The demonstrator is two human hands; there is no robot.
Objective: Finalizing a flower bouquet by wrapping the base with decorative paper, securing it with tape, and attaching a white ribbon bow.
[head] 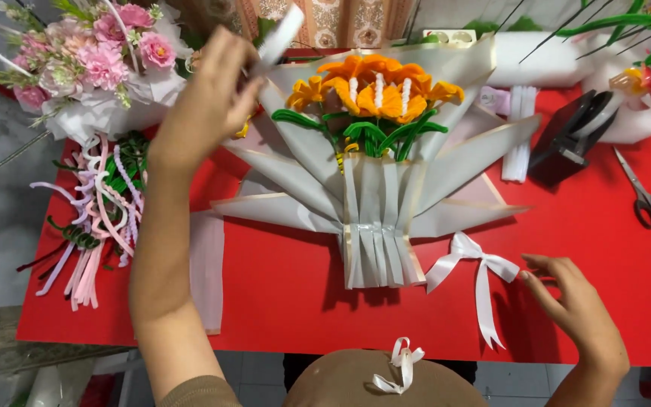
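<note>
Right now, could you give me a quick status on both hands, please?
Left hand raised, pinching a white strip. Right hand open beside the white ribbon bow. Wrapped orange bouquet lies between.

Left hand (pixel 209 102) raised pinching white strip (pixel 280 34), right hand (pixel 570 301) touching white ribbon bow (pixel 476 271), orange bouquet (pixel 374 94) on red table (pixel 280 286)

No packages, labels, signs or screens appeared on the red table (pixel 582 301) among the craft materials.

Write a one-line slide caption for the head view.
Left hand lifts a white strip above the orange bouquet; right hand reaches toward a white bow.
</note>
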